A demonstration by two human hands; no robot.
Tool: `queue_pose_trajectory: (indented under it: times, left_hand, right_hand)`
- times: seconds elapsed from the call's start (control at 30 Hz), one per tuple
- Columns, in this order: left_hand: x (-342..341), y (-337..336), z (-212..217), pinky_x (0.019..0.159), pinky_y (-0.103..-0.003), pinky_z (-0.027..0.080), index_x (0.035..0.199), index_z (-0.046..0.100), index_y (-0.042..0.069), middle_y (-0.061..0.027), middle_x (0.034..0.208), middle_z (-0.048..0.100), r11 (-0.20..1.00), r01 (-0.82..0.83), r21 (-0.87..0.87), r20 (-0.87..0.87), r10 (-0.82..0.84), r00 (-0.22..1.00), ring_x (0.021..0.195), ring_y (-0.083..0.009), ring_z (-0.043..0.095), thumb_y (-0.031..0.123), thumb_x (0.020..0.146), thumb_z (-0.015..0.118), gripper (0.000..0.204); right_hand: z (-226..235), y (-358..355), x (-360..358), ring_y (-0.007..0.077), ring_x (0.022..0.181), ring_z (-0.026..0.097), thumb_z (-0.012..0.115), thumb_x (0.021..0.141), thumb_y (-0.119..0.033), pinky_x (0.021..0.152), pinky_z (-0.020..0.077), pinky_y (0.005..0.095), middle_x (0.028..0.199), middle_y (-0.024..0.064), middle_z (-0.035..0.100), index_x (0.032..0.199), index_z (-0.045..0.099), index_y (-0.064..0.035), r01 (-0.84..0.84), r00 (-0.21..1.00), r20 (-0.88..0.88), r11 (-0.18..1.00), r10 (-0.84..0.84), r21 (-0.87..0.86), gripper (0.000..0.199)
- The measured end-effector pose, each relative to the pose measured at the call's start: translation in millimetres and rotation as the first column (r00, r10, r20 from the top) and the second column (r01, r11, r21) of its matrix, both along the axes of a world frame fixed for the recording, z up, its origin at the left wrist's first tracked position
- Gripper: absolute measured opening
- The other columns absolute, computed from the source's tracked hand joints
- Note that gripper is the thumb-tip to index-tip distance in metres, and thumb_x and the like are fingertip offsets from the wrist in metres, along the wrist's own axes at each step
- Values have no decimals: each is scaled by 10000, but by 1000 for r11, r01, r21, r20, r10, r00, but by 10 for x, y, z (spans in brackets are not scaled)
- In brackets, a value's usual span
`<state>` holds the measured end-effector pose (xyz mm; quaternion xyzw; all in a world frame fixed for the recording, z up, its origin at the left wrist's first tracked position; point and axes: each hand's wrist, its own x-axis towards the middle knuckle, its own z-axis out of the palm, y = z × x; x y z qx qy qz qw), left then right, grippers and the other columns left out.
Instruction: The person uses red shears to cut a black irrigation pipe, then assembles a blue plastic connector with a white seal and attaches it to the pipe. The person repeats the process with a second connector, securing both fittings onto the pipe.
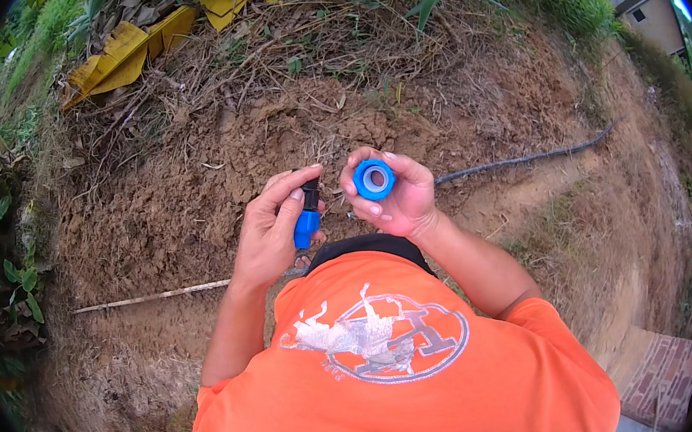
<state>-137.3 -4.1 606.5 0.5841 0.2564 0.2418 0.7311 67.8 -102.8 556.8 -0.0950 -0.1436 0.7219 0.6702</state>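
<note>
My left hand (pixel 272 225) is closed round a pipe fitting (pixel 307 224) with a black body and a blue nut at its lower end. Its fingers hold the black upper part, and the blue end points down toward me. In my right hand (pixel 406 196) is a blue ring-shaped compression nut (pixel 373 180), gripped by the fingertips with its opening facing up. A pale inner ring shows inside that nut. The two hands are close together but apart, in front of my orange shirt, above bare soil.
A dark pipe (pixel 532 158) runs over the dirt at the right. A thin pale stick or pipe (pixel 153 296) lies at the left. Big yellow leaves (pixel 116 62) and dry stalks cover the bank ahead. Brick paving (pixel 669 377) lies at the lower right.
</note>
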Motion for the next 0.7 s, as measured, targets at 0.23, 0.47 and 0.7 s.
queue_pose_trajectory:
  times: [0.23, 0.47, 0.7]
  left_hand:
    - [81, 16, -167, 962, -356, 482, 1128, 710, 58, -155, 1170, 607, 930, -58, 362, -114, 106, 988, 1091, -252, 616, 92, 886, 720, 244]
    - [229, 9, -155, 862, -335, 520, 1263, 630, 32, -156, 1170, 587, 920, -120, 374, -114, 173, 978, 1007, -213, 636, 69, 888, 682, 380]
    - [192, 17, -66, 716, -298, 564, 1308, 536, -19, -100, 1007, 613, 994, -109, 27, -78, 111, 991, 795, -162, 666, -19, 889, 586, 421]
  right_hand:
    - [-25, -11, -28, 182, 654, 581, 501, 1049, -414, 515, 446, 245, 1078, 236, 620, 1254, 544, -32, 89, 994, 73, 995, -86, -35, 435]
    - [-31, -46, 1, 224, 762, 626, 495, 1059, -391, 530, 473, 263, 1143, 236, 634, 1320, 533, -46, 121, 983, 149, 991, -111, -59, 434]
    - [6, -58, 17, 240, 801, 634, 491, 1054, -371, 541, 486, 280, 1138, 226, 638, 1308, 539, -20, 163, 983, 104, 977, -149, -136, 436]
